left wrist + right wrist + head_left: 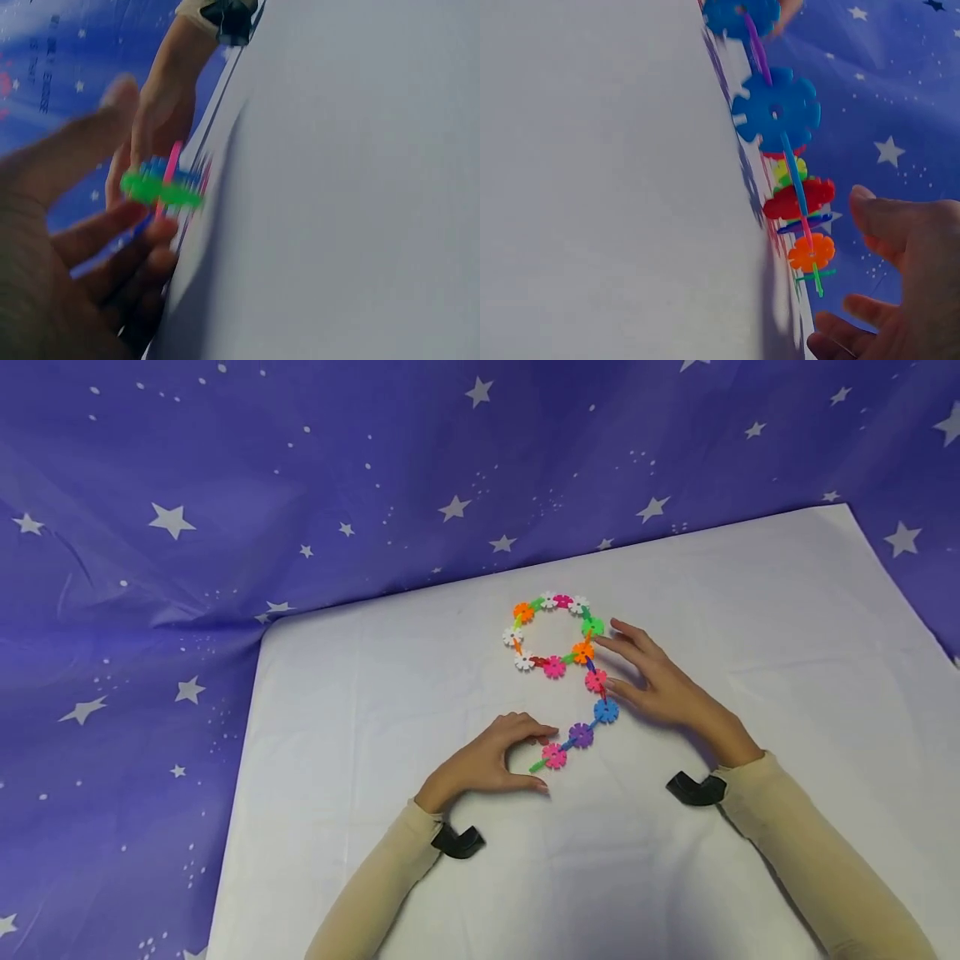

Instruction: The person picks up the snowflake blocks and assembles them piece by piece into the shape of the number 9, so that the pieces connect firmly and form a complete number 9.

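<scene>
A chain of interlocking flower-shaped plastic discs (554, 668) lies on the white cloth, closed into a ring at the far part with a tail curving toward the person. Blue (606, 710), purple (581, 736) and pink (554, 756) discs run down the tail, which ends in a green disc (537, 766) seen edge-on. Around that end, the left hand (495, 758) has its thumb and fingers spread apart. At the ring's right side, the right hand (660, 685) has relaxed fingers, tips right by the bright green disc (592, 627) and the pinkish-red disc (596, 681).
A white cloth (360, 693) covers the table. Behind it hangs a purple-blue curtain (375, 485) printed with white stars. Each sleeve has a black wrist mount, one at the left wrist (457, 842) and one at the right wrist (697, 788).
</scene>
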`<state>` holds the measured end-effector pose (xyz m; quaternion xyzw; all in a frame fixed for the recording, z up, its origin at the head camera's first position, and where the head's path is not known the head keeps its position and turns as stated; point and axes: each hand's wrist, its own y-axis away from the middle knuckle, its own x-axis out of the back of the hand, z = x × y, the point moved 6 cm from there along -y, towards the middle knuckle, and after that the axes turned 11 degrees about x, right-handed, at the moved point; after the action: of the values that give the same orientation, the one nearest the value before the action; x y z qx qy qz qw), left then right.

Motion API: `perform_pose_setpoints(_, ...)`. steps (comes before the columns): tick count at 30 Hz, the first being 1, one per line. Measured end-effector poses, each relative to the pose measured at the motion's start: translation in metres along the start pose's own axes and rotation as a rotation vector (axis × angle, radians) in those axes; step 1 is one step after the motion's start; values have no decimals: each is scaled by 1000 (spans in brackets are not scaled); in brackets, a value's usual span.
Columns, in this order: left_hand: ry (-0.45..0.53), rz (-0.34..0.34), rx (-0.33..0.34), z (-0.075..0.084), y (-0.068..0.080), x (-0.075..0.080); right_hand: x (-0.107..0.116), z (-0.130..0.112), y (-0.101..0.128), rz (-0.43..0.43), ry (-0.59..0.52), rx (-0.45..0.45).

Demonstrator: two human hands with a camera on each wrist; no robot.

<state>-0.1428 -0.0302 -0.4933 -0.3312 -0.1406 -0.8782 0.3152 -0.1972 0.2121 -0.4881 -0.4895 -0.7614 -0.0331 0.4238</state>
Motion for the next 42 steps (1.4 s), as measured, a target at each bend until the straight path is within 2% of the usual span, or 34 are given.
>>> perform_pose_setpoints(3,62,-48,-10,-5,6,3,-3,5,-8,-32,-30,-5)
perform_pose_setpoints(6,91,-64,-39,-7,9,3,-6,10,-14,-80,-41,-14)
perform_pose_setpoints(11,89,-29,-81,-4,7,-1,-8,12,-17,-139,-42,-4)
perform_pose_setpoints(16,69,-7,-69,-2,4,-3,-10,12,-17,-183,-67,7)
perform_pose_setpoints(21,48,-1,-56,1,4,-2,-7,10,-14,-183,-90,-3)
perform_pose_setpoints(26,19,8,-65,2,3,-3,2,-4,-1,-156,-171,-23)
perform_pose_setpoints(32,3,18,-49,1,3,-4,-15,-14,10,-231,-292,31)
perform_pose_setpoints(38,11,32,-67,2,3,-4,-23,-19,9,-234,-355,77)
perform_pose_setpoints(42,-9,42,-75,3,4,-2,-28,-21,4,-235,-353,105)
